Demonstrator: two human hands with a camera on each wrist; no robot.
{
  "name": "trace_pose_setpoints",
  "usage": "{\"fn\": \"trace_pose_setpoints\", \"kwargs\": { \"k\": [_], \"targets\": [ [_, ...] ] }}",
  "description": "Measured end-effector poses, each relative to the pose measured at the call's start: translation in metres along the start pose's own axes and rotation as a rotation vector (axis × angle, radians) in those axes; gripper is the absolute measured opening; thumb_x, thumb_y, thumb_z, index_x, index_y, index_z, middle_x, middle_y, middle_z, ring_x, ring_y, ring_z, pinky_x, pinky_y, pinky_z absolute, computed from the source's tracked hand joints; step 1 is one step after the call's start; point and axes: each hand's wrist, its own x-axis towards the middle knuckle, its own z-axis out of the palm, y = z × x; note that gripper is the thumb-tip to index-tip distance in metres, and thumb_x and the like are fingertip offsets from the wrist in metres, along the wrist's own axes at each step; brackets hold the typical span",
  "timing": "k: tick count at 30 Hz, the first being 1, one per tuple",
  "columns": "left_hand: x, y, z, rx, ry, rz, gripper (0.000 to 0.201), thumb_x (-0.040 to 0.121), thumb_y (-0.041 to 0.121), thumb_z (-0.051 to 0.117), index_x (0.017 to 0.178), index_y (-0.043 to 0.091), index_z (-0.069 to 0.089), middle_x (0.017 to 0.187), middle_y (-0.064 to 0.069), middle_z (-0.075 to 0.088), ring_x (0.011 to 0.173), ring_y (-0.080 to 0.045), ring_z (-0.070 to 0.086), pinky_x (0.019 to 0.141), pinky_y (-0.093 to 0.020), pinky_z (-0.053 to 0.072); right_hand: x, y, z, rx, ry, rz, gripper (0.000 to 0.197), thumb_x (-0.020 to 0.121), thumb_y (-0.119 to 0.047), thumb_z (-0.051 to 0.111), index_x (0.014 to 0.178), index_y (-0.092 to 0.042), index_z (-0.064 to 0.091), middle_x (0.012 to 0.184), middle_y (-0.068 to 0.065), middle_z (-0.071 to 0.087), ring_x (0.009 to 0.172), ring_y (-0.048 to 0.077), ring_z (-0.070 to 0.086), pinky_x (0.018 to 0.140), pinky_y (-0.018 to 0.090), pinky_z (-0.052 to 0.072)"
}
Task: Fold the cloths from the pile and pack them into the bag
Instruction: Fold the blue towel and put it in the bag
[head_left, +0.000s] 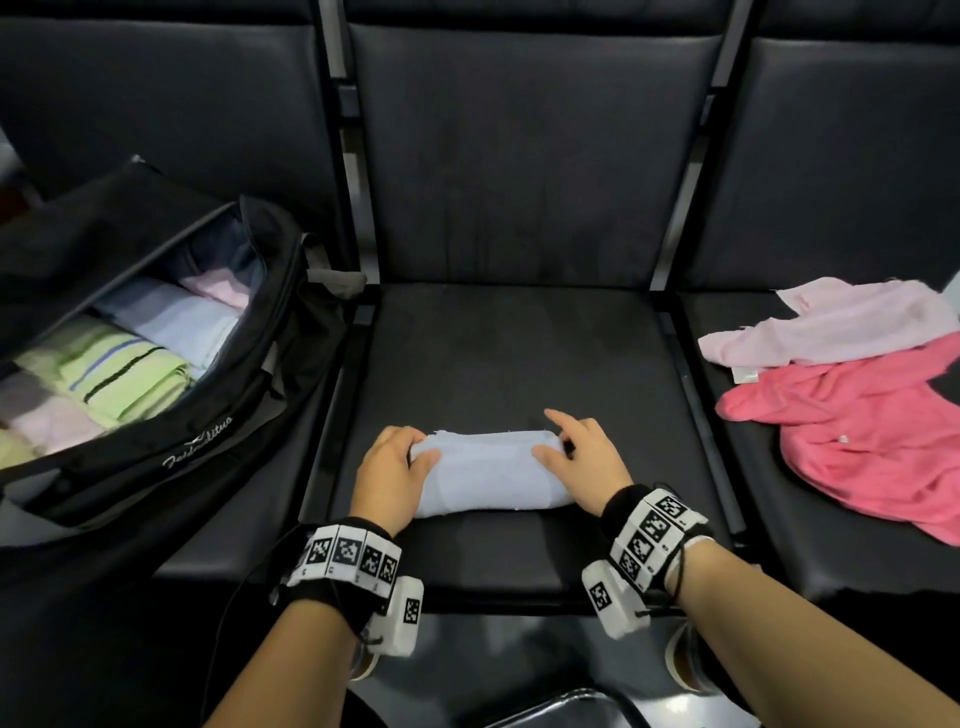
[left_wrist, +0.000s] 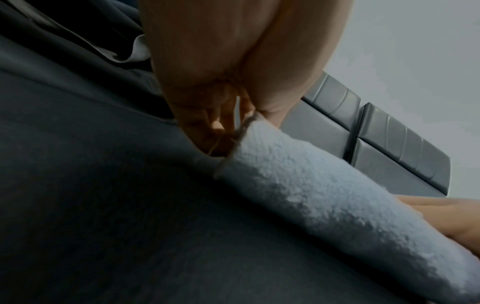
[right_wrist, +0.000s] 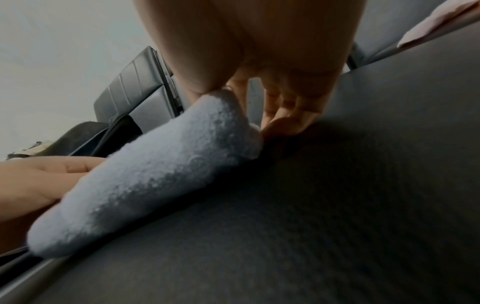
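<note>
Both hands, left hand (head_left: 396, 470) and right hand (head_left: 581, 466), gripped the folded blue cloth's (head_left: 488, 473) ends with curled fingers, bare seat (head_left: 509, 353) lying beyond its far edge.

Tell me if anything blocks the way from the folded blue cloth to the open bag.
Nothing visible does. The folded blue cloth, held by the left hand and right hand, lies on the middle seat; the bag sits open on the next seat to the left, with only the seat frame between.
</note>
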Motion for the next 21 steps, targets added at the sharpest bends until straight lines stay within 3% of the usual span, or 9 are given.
{"fn": "trace_pose_setpoints", "kwargs": {
  "k": [5,10,13,16,21],
  "targets": [
    [0.005,-0.003,0.000,-0.015,-0.019,-0.024,0.004,0.094,0.024,0.062,0.096,0.020,0.061,0.092,0.002,0.063,0.087,-0.018,0.057,0.074,-0.029,0.040,-0.001,0.004,-0.006,0.044,-0.056,-0.035,0.063,0.089,-0.046,0.065,0.146,-0.037,0.040,0.115,-0.005,0.047,0.104,0.010,0.053,0.092,0.022,0.038],
    [0.007,-0.009,0.009,0.073,0.026,-0.053,0.015,0.095,0.029,0.063,0.103,0.017,0.065,0.095,0.004,0.062,0.088,-0.019,0.057,0.076,-0.028,0.040,0.001,0.005,-0.002,-0.020,-0.099,-0.007,0.062,0.090,-0.046,0.065,0.145,-0.028,0.045,0.119,-0.006,0.043,0.108,0.010,0.050,0.097,0.022,0.036],
    [0.009,-0.011,0.011,0.096,0.041,-0.077,0.015,0.094,0.031,0.063,0.101,0.018,0.066,0.090,0.006,0.060,0.086,-0.018,0.058,0.073,-0.027,0.039,0.005,0.002,0.001,-0.100,-0.121,0.028,0.044,0.089,-0.046,0.065,0.128,-0.026,0.060,0.115,-0.004,0.043,0.104,0.012,0.051,0.097,0.025,0.039],
    [0.006,-0.009,0.010,0.123,0.017,-0.106,0.015,0.093,0.034,0.063,0.098,0.021,0.066,0.086,0.007,0.060,0.085,-0.019,0.060,0.071,-0.026,0.038,0.006,0.000,-0.001,-0.111,-0.149,0.043,0.029,0.088,-0.045,0.067,0.109,-0.024,0.064,0.111,0.000,0.045,0.097,0.015,0.053,0.089,0.026,0.039],
    [-0.010,0.000,0.004,0.185,-0.050,-0.139,0.013,0.088,0.039,0.064,0.096,0.028,0.064,0.090,0.006,0.067,0.086,-0.021,0.063,0.071,-0.030,0.047,0.000,-0.002,-0.008,-0.095,-0.149,0.025,0.024,0.087,-0.037,0.072,0.103,-0.020,0.064,0.105,0.002,0.049,0.091,0.014,0.052,0.081,0.023,0.035]
  ]
}}
